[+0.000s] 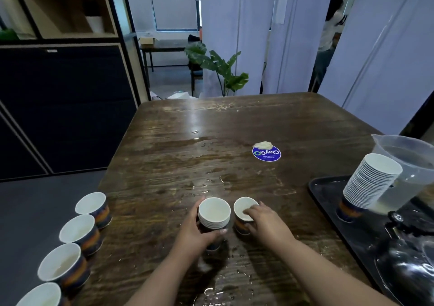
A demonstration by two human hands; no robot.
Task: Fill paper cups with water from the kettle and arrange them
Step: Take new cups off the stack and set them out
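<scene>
- A single head-worn view looks forward and steeply down from above the near edge of a dark wooden table (211,122).
- It sits close: both forearms enter from the bottom edge, with the left hand (199,228) and right hand (260,218) low in the centre.
- The wide lens bends straight lines near the frame edges.
- It faces across the table toward a potted plant (223,68) and white partitions (293,35); a shelving unit (63,47) fills the upper left.
</scene>
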